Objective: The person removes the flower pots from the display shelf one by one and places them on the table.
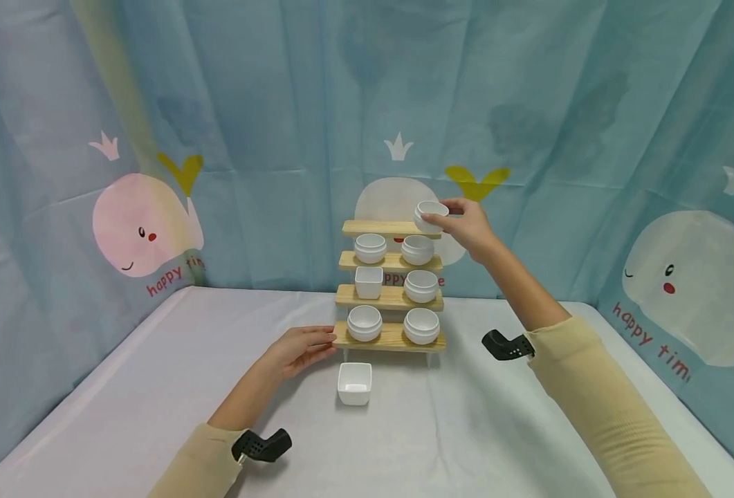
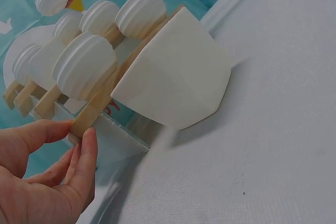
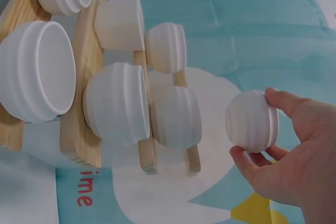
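My right hand grips a small round white bowl by its sides, level with the right end of the top board of a tiered wooden stand. The right wrist view shows that bowl apart from the boards, with thumb and fingers on opposite sides. Down at the stand's left, my left hand pinches the end of the lowest board between thumb and fingers, as the left wrist view confirms at the board end. A square white bowl rests on the table before the stand.
Round bowls fill both places on the lowest board and the third board. The second board bears a square bowl on the left and a round bowl on the right. A blue printed curtain hangs behind the white table.
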`<state>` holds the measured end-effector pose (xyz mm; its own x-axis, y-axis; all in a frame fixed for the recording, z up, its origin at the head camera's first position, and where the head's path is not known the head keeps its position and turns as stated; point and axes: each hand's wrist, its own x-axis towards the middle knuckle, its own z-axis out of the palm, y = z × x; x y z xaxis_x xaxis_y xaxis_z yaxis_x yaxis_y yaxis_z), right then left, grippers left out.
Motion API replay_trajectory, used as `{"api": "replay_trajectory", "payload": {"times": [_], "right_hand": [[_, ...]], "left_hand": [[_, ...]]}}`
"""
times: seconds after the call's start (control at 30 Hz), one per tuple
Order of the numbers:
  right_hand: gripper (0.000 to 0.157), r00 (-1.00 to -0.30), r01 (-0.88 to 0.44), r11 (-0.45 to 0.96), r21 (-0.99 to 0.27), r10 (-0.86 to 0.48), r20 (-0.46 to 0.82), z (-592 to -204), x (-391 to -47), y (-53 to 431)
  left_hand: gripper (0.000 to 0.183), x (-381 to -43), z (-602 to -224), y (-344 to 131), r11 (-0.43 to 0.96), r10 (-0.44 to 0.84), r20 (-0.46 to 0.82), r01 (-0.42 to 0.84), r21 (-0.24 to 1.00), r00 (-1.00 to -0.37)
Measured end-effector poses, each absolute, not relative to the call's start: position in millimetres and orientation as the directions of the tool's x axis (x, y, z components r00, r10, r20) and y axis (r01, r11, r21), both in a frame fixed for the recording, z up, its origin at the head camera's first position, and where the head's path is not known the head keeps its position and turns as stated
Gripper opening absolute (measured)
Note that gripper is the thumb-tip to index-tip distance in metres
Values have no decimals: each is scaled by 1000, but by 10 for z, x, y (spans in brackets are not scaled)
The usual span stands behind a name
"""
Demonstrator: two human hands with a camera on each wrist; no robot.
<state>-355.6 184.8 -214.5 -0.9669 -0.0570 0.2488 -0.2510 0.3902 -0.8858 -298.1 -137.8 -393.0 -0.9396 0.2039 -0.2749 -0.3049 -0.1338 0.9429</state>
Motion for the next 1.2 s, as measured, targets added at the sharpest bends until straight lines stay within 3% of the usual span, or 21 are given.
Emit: {"api": "replay_trajectory", "payload": {"times": [0.37, 1.2], "right_hand": [[59, -966, -255, 403, -879, -76, 245, -2157, -3453, 1877], [64, -963, -267, 396, -879, -140, 230, -2358, -3229, 1928]], "left_hand": [[51, -2990, -3913, -1412, -142, 212, -273, -306, 941, -938], [51, -2987, -3890, -1362, -142, 207, -261, -293, 946, -943]]}}
